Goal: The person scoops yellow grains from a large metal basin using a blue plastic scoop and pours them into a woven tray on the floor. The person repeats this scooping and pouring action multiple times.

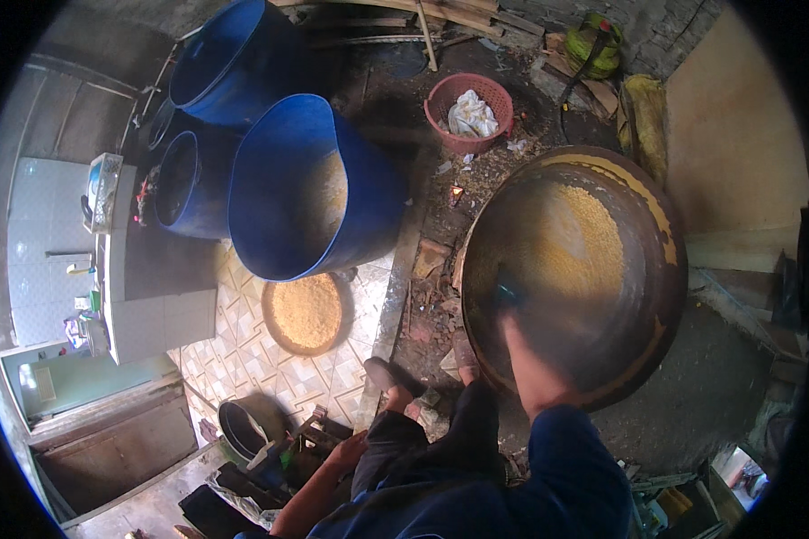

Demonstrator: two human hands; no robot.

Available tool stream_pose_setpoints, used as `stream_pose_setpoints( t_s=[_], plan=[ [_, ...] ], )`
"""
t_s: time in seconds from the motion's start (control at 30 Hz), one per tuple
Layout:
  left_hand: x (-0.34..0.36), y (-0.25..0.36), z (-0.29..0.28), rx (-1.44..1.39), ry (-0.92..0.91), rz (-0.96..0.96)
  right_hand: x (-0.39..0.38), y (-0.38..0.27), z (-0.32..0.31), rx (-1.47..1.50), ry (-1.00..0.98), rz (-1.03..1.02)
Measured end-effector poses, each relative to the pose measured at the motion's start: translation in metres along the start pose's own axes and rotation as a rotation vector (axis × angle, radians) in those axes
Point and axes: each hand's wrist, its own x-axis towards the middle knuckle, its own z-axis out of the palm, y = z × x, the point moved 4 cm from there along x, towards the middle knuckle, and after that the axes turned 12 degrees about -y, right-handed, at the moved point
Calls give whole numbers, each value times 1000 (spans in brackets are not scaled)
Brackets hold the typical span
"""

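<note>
On the right stands a big round wok-like pan [667,314], with wet yellowish grains [593,238] heaped on its far side. My right arm reaches down into it. At the pan's left inner side, my right hand [510,316] is blurred by steam or motion. It seems closed around a small dark blue-green thing [508,292] that I cannot make out. My left hand [348,451] lies against my left leg, near the knee, and seems to hold nothing. Steam veils part of the grains.
A large blue drum [368,211] left of the pan has pale residue inside; other blue drums [208,67] stand behind it. A round tray of pale yellow grains [304,314] sits on the tiles. Farther back are a red basket [494,90] with white cloth and a green gas cylinder [593,45].
</note>
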Motion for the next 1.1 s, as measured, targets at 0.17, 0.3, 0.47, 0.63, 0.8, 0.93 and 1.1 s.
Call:
stream_pose_setpoints(
  t_s=[0.17,0.3,0.47,0.63,0.8,0.93,1.1],
  plan=[
    [21,-73,26,-71,-67,52,-33,-18,-8,543,-240,-72],
    [25,-91,29,43,-53,149,-85,-45,-35,821,-451,-73],
    [2,-58,7,305,18,242,-152,-67,-62,1099,-556,-115],
    [-4,-61,-7,234,-6,166,-219,-78,-83,1183,-537,-205],
    [2,-89,-7,225,46,199,-282,-89,-99,1227,-524,-277],
    [6,-114,-9,-84,89,58,-332,-105,-110,1244,-485,-370],
    [4,-124,-14,354,209,238,-389,-127,-113,1162,-451,-444]
  ],
)
